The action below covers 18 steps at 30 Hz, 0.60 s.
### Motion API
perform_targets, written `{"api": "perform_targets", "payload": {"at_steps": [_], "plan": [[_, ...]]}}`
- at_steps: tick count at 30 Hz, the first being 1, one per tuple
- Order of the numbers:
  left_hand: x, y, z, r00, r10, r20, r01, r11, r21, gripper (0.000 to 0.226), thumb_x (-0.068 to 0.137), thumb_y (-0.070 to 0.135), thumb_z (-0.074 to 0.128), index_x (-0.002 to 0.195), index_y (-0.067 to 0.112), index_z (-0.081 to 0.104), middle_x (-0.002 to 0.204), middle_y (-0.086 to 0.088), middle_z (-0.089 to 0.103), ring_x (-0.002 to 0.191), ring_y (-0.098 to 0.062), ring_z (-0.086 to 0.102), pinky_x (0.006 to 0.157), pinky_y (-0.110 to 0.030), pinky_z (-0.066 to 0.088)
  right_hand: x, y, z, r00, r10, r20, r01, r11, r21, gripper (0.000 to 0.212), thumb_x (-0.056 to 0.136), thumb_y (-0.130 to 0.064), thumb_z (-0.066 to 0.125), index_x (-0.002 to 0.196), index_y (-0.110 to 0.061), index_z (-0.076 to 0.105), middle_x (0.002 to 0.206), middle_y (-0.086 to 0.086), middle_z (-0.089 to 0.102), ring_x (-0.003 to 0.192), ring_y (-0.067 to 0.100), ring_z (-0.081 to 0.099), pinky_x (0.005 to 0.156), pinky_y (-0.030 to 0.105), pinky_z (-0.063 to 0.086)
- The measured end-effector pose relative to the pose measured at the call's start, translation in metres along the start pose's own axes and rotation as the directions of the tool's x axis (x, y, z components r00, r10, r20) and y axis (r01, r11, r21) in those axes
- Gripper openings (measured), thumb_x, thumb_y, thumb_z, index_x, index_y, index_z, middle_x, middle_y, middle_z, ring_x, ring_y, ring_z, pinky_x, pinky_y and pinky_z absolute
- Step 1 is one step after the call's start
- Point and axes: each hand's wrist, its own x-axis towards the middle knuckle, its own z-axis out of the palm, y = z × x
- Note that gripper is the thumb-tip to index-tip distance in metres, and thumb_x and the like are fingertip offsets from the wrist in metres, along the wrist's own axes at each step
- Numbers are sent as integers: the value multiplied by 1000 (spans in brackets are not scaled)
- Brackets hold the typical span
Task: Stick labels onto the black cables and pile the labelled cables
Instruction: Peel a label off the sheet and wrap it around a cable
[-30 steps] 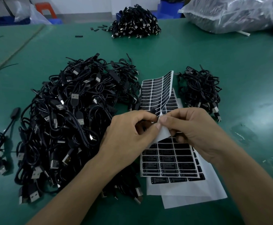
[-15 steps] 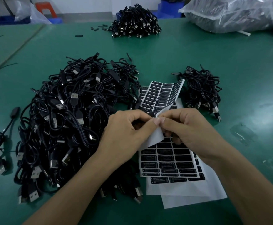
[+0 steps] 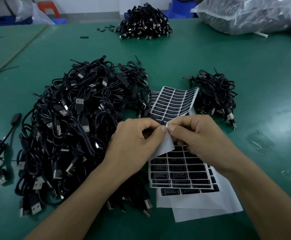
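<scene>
Black cable heap [image 3: 68,135] beside label sheets [image 3: 179,172]

2 bare arms show above the green table [image 3: 210,58], both uncovered along their whole visible length. The left forearm [image 3: 89,196] is slim and smooth, broadening toward the table's near edge. The right forearm [image 3: 262,196] looks thicker, being closer to the camera. The left grip [image 3: 136,135] is a bare hand with a row of rounded knuckles and a short-trimmed thumbnail. The right grip [image 3: 198,135] is likewise bare, with creased finger joints and a short, squarish thumbnail.
</scene>
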Motion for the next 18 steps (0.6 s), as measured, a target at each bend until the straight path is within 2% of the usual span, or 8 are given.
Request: {"api": "perform_targets", "payload": {"at_steps": [3, 7, 9, 11, 14, 18], "plan": [[-1, 2, 0, 1000, 1, -12, -1, 1000, -7, 18, 81, 46, 62, 81, 35, 76, 70, 15, 71, 63, -11, 67, 57, -33, 56, 0, -1, -1, 1000, -10, 11, 10, 1000, 3, 26, 98, -9, 59, 81, -19, 75, 57, -15, 60, 52, -4, 53, 46, 6, 38], [-1, 3, -1, 999, 16, -39, -19, 997, -77, 3, 80, 31, 78, 81, 30, 76, 71, 14, 72, 65, -8, 67, 59, -20, 55, 1, 1, -2, 1000, -24, 14, 25, 999, -41, 26, 98, -9, 60, 81, -22, 75, 58, -15, 60, 53, -4, 52, 47, 6, 39], [-2, 4, -1, 1000, 10, -28, -12, 996, -93, 7, 79, 27, 81, 82, 29, 75, 70, 14, 71, 61, -6, 65, 56, -18, 53, 1, 1, -3, 999, -45, 28, 46, 997, -67, 27, 98, -9, 59, 80, -22, 74, 59, -15, 61, 54, -3, 53, 48, 7, 39], [-2, 5, -1, 1000, -10, -21, 8, 995, -98, 9, 75, 34, 79, 82, 31, 74, 69, 17, 69, 59, -3, 63, 55, -17, 52, 2, 0, -3, 996, -74, 49, 79, 991, -110, 27, 99, -9, 58, 80, -22, 72, 60, -14, 60, 54, -4, 52, 49, 7, 40], [-1, 6, -1, 999, -30, -25, 28, 997, -76, 11, 75, 42, 71, 81, 33, 74, 71, 17, 71, 64, -5, 67, 59, -26, 57, 2, 0, -3, 992, -106, 71, 115, 983, -146, 25, 100, -8, 56, 82, -18, 70, 62, -16, 58, 56, -4, 51, 51, 8, 40], [1, 5, -1, 999, -32, -32, 30, 997, -70, 11, 79, 41, 67, 80, 34, 75, 72, 19, 72, 66, -5, 67, 57, -20, 54, 2, -1, -3, 991, -110, 81, 121, 982, -148, 23, 100, -8, 56, 84, -16, 70, 64, -15, 59, 58, -4, 51, 52, 8, 40]]}}
